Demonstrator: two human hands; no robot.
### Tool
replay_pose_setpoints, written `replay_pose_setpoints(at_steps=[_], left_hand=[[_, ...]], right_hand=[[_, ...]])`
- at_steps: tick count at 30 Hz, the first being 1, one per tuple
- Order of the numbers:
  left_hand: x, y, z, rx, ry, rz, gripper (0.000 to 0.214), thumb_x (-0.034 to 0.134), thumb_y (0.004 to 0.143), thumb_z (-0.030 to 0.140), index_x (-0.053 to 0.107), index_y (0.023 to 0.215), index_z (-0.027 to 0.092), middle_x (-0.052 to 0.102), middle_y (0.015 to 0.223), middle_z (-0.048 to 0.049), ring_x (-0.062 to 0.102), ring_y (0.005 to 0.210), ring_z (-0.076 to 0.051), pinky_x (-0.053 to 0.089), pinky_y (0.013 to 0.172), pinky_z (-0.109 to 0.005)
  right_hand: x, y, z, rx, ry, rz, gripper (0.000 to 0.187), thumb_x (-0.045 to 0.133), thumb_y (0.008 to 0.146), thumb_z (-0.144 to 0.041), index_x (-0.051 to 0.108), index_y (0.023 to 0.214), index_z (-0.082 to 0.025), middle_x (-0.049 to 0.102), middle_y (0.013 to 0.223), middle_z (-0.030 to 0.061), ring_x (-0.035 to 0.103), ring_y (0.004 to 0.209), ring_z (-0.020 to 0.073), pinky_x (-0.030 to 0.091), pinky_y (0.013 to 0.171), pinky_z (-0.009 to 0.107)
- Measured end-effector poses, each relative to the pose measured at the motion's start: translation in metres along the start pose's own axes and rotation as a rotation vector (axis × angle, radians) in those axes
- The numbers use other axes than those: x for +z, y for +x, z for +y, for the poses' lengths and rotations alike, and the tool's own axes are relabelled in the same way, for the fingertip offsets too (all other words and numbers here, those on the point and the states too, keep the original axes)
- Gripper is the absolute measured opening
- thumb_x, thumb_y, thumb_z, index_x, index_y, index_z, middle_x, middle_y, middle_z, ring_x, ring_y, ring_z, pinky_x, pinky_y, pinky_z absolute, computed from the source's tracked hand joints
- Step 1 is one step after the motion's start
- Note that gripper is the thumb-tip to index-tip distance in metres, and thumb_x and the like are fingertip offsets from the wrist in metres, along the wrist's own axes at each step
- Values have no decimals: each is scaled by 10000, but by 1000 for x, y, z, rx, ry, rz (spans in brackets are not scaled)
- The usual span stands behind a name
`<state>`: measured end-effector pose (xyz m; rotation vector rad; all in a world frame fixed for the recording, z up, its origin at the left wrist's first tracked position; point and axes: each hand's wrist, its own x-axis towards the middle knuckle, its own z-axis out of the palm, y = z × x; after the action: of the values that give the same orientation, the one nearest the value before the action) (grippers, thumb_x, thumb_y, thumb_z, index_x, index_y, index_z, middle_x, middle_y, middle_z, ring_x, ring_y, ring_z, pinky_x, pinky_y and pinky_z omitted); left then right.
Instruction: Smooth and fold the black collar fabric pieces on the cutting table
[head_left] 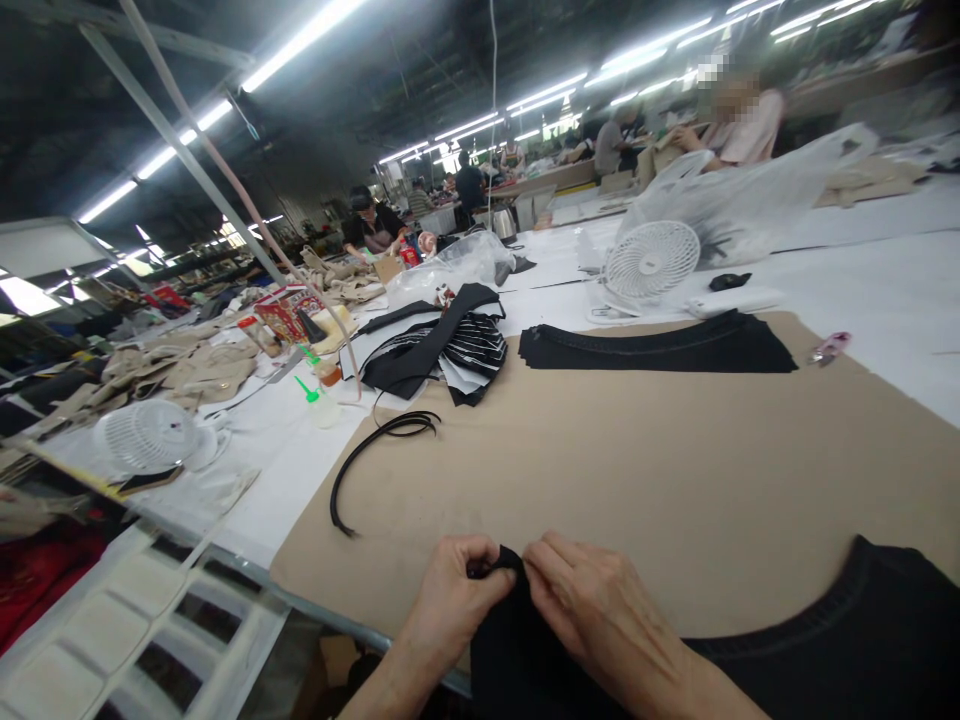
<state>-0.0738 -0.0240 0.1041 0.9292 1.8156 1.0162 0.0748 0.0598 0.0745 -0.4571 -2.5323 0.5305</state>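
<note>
My left hand (456,595) and my right hand (592,610) meet at the near edge of a tan cardboard sheet (637,450). Both pinch the folded corner of a black fabric piece (825,640) that spreads out to the right and hangs over the table edge. Fingers of both hands are closed on the cloth. A thin black strap (375,450) lies curled on the cardboard beyond my left hand.
A stack of black fabric pieces (660,348) lies at the far side of the cardboard, a heap of black and striped cloth (442,345) to its left. Two white fans (651,262) (146,436), glue bottles (319,400) and plastic bags (739,200) stand around. Other people work at far tables.
</note>
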Motion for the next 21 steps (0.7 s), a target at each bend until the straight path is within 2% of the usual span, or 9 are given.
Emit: replay_pose_setpoints(at_steps=[3,7,10,15,21], left_hand=[[0,2,-1,4,27,31,267,599,606,310,375,517,196,286,512,73,267,531,-84,196,505,-238],[0,1,-1,21,91,38,205,577,659,320,462,567,178,376,536,56,343,553,-99,247,524,-237],[1,-2,1,56,140,10,160,548,705,301,542,640,155,453,601,34,401,606,-113,298,570,-238],[0,-3,3,74,123,-40,234,536,732,295,452,554,168,339,564,52,321,581,-95,251,533,-232],[-4,0,-1,-63,-82,-63,221,570,723,335,478,619,162,374,568,50,315,544,-86,236,497,-219]], right_hand=[[-4,1,0,142,169,-51,175,461,904,-111,561,790,-199,577,716,-13,550,583,129,351,566,257],[-11,6,0,277,313,-114,162,491,889,-124,591,788,-201,596,714,-19,560,630,131,367,601,250],[-15,11,2,253,286,-157,165,489,896,-130,604,797,-196,618,742,-10,565,690,150,376,657,268],[-18,13,4,230,258,-212,189,468,932,-165,609,810,-199,634,778,-2,548,739,172,371,710,299],[-17,6,6,249,406,-170,155,448,962,-185,600,956,-212,636,921,5,566,854,166,390,796,303]])
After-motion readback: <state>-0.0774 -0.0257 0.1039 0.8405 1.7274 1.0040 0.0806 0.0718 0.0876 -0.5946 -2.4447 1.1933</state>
